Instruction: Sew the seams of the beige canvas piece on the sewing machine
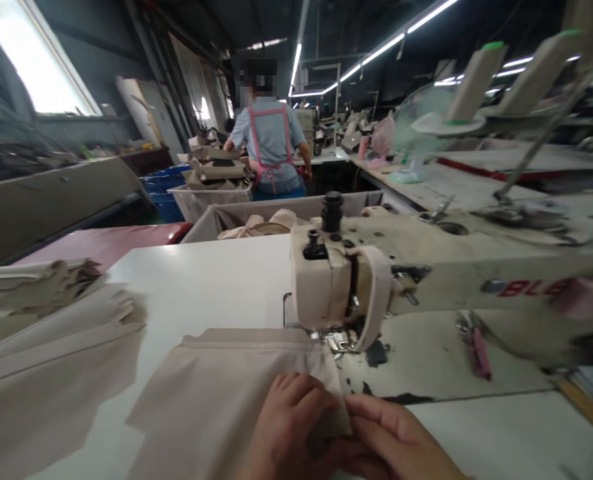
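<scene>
A beige fabric piece (226,393) lies flat on the white table (206,280), its far right corner under the presser foot (341,340) of a worn cream sewing machine (426,267). My left hand (286,427) rests on the cloth's near right corner with fingers curled down on it. My right hand (396,437) sits just right of it, fingers pressed together at the cloth's edge. Both hands are close in front of the needle area.
A stack of beige fabric pieces (46,333) lies at the left. Pink snips (479,350) lie on the machine bed. Thread cones (476,83) stand at the right. A bin (276,210) with cloth stands behind the table, and a person in a pink apron (271,143) stands farther back.
</scene>
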Action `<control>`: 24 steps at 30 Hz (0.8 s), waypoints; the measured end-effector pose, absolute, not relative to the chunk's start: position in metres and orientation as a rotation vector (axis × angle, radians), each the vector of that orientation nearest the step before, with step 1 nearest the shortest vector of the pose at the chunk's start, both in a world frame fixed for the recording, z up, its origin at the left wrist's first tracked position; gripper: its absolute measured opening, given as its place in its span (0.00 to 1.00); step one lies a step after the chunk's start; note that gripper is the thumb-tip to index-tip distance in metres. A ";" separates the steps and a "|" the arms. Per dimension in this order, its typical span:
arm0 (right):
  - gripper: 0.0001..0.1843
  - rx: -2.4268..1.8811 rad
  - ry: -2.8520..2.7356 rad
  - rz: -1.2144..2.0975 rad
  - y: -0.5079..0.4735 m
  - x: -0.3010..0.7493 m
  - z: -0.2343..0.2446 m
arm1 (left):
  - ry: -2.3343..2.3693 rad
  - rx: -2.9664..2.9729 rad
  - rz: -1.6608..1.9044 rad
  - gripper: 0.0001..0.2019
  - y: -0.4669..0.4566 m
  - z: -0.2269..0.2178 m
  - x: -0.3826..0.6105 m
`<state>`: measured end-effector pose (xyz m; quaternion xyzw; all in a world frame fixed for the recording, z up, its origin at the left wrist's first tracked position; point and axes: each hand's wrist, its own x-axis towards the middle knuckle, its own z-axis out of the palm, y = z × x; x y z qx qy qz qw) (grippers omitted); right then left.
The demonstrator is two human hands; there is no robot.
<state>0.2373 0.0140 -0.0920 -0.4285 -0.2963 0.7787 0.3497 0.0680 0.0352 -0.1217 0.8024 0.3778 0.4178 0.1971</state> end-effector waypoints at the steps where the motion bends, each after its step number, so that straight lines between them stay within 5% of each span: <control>1: 0.22 -1.115 -0.756 2.014 0.014 0.236 -0.091 | 1.046 2.221 1.167 0.17 0.036 -0.123 0.067; 8: 0.23 -1.049 -0.807 1.991 0.012 0.236 -0.087 | 0.971 2.086 1.013 0.04 0.038 -0.109 0.059; 19: 0.24 -1.057 -0.845 1.971 0.014 0.236 -0.104 | 0.914 2.081 0.984 0.08 0.038 -0.093 0.056; 24: 0.17 -1.282 -0.775 1.925 0.012 0.226 -0.093 | 0.987 2.511 1.071 0.09 0.032 -0.092 0.066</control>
